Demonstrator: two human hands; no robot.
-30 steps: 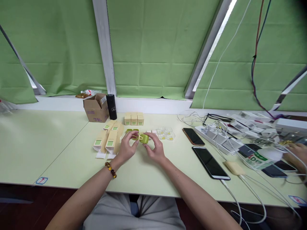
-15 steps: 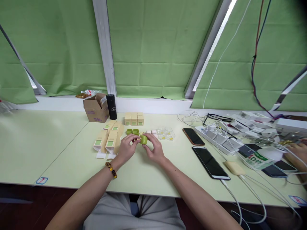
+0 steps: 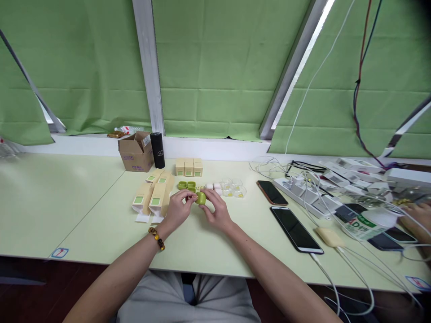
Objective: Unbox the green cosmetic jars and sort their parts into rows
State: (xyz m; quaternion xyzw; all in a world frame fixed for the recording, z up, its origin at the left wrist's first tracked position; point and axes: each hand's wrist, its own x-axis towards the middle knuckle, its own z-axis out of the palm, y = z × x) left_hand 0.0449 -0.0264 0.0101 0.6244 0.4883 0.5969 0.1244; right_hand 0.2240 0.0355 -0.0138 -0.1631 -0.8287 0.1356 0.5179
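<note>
A small rounded green case [image 3: 201, 198] is up off the table between my hands. My right hand [image 3: 217, 211] grips it, fingers at its top and thumb below. My left hand [image 3: 180, 207] is closed in a pinch at the case's left side; whatever is between its fingertips is too small to make out. Just beyond the hands sit two open green square cases [image 3: 186, 185], with several tiny yellowish pieces [image 3: 200, 187] beside them. Small pale pink pieces [image 3: 213, 186] lie by a clear plastic tray [image 3: 232, 187] with rounded cups.
Opened tan cartons [image 3: 153, 197] lie left; closed tan boxes [image 3: 189, 167] stand behind. A cardboard box [image 3: 136, 152] and black bottle [image 3: 157, 150] are back left. Phones [image 3: 296, 229], a power strip [image 3: 306, 195] and tangled cables fill the right, where another person's hand [image 3: 415, 220] shows.
The green case has turned and shifted slightly in my fingers. Both hands stay in nearly the same place; the view has moved a little.
</note>
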